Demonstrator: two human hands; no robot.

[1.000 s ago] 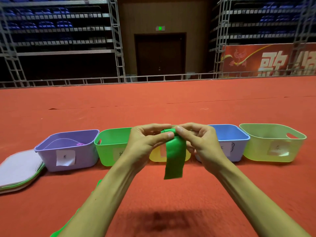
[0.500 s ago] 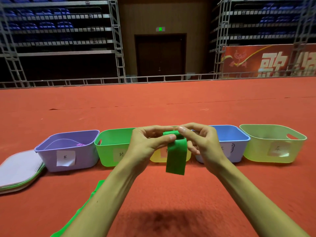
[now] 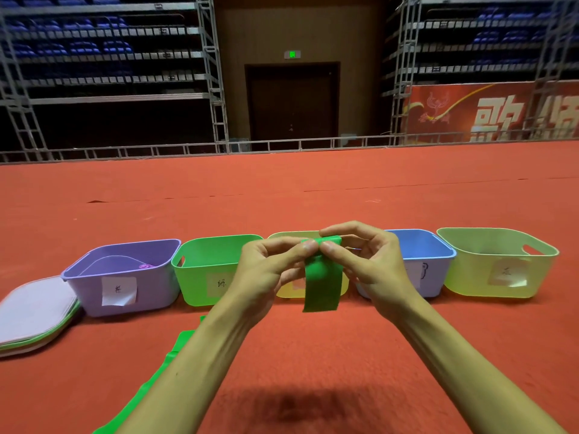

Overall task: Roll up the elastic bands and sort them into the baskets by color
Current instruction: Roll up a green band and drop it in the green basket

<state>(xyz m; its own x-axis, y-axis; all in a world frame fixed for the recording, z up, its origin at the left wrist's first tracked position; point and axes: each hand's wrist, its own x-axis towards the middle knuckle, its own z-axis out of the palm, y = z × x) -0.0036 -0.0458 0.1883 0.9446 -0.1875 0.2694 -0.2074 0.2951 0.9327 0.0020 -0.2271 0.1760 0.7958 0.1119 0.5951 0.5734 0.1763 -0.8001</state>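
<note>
Head view has both hands raised mid-frame in front of the row of baskets on the red floor. The left hand point(image 3: 266, 272) and the right hand point(image 3: 374, 261) each pinch the rolled top of the green band point(image 3: 322, 285) between thumb and fingertips. The band's loose tail hangs straight down between the wrists. Compared with a second ago that tail ends higher and the coil at the thumbs looks fuller, so the rolling is advancing turn by turn. I judge only a few more turns are left on this band.

Its likely destination, the green basket point(image 3: 194, 286), sits at 9 o'clock from the hands, with no roll visible inside. The purple basket point(image 3: 150, 292), further toward 9 o'clock, already holds what looks like a small pink-purple roll point(image 3: 144, 266). A second green band point(image 3: 147, 389) lies unrolled on the floor at 7 o'clock, partly hidden under the left forearm, so more green work remains.
</note>
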